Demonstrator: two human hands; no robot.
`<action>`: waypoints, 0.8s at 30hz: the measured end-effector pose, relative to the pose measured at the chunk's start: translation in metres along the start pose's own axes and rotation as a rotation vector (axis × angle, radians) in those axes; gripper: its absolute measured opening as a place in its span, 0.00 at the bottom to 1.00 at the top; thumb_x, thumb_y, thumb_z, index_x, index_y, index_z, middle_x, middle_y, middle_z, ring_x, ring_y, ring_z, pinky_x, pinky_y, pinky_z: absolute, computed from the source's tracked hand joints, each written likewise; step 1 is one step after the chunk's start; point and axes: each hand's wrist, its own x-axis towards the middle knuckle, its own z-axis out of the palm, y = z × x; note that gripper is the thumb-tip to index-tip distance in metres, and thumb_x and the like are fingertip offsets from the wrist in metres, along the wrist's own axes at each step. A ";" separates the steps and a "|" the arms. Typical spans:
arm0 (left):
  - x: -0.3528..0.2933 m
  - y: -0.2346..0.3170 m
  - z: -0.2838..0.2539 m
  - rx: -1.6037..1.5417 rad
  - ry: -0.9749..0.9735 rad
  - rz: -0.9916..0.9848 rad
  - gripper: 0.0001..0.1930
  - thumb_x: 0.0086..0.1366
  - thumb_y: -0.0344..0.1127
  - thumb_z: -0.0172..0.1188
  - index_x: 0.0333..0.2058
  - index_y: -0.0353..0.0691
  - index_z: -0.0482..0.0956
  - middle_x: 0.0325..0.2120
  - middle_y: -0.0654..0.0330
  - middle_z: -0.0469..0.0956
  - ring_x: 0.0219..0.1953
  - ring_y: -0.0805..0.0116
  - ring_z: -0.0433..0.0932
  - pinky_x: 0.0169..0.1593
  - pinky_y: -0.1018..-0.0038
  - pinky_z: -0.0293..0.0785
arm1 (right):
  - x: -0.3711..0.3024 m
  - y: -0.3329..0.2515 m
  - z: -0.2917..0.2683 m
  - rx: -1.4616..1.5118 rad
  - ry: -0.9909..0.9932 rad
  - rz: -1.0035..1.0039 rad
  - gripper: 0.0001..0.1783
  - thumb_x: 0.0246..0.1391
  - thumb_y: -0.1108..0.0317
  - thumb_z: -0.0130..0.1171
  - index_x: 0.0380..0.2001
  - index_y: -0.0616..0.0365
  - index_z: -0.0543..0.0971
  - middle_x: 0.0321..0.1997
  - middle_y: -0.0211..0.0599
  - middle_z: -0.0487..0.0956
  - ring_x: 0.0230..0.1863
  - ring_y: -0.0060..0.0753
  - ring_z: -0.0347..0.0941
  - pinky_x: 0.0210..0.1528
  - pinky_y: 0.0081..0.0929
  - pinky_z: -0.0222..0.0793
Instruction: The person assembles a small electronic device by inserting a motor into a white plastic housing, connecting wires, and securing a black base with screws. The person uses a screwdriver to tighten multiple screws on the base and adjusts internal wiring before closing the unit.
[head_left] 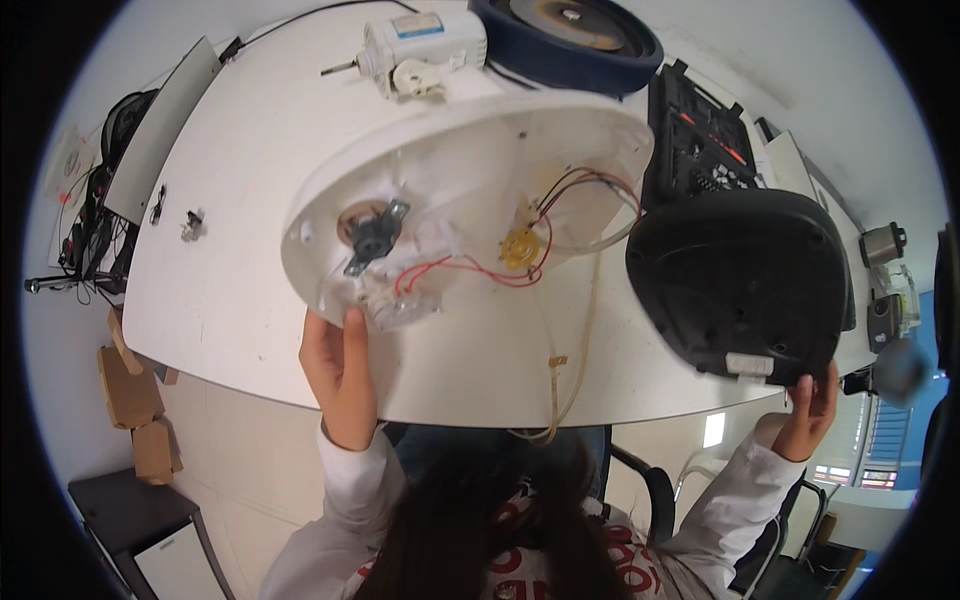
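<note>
White curved plastic shell (450, 150) in left fingers (355, 335), black rounded plastic base (745, 285) in right fingers (828, 385) — each, gripped by one edge, could tip.

Single view: head-worn fisheye, upright. From remote post, I look steeply down from above wearer, over near edge of white table (470, 365), facing its far side. Left hand (343, 385) and right hand (808, 420) lie at close range; sleeves (357, 485) enter from near side. Wide field spans floor (240, 430) at near left to wall (800, 85) at far right; straight edges bow.
</note>
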 end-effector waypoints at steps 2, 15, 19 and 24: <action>0.001 0.000 0.001 -0.030 0.007 -0.014 0.16 0.65 0.29 0.48 0.50 0.28 0.67 0.44 0.58 0.72 0.47 0.73 0.69 0.51 0.79 0.60 | -0.003 -0.005 0.003 0.047 -0.059 0.092 0.26 0.55 0.65 0.55 0.55 0.66 0.65 0.47 0.40 0.73 0.44 0.29 0.73 0.43 0.24 0.71; 0.002 0.001 0.003 -0.040 -0.018 -0.069 0.21 0.68 0.41 0.45 0.52 0.30 0.65 0.44 0.57 0.72 0.45 0.71 0.71 0.49 0.75 0.66 | 0.003 0.051 0.006 0.264 -0.351 0.614 0.25 0.57 0.59 0.52 0.54 0.63 0.66 0.36 0.33 0.78 0.25 0.18 0.75 0.19 0.12 0.68; 0.005 -0.001 0.005 -0.072 -0.031 -0.065 0.23 0.69 0.45 0.42 0.52 0.31 0.65 0.44 0.55 0.71 0.45 0.70 0.72 0.48 0.73 0.70 | 0.006 0.087 0.004 0.330 -0.453 0.513 0.22 0.60 0.60 0.49 0.52 0.64 0.68 0.36 0.32 0.77 0.27 0.19 0.73 0.24 0.15 0.68; 0.005 -0.002 0.000 -0.059 0.000 -0.063 0.22 0.69 0.45 0.42 0.52 0.32 0.65 0.43 0.56 0.72 0.43 0.70 0.74 0.46 0.74 0.72 | -0.010 0.058 0.028 -0.639 -0.231 -0.274 0.21 0.59 0.63 0.48 0.52 0.63 0.69 0.48 0.42 0.72 0.46 0.38 0.70 0.47 0.27 0.65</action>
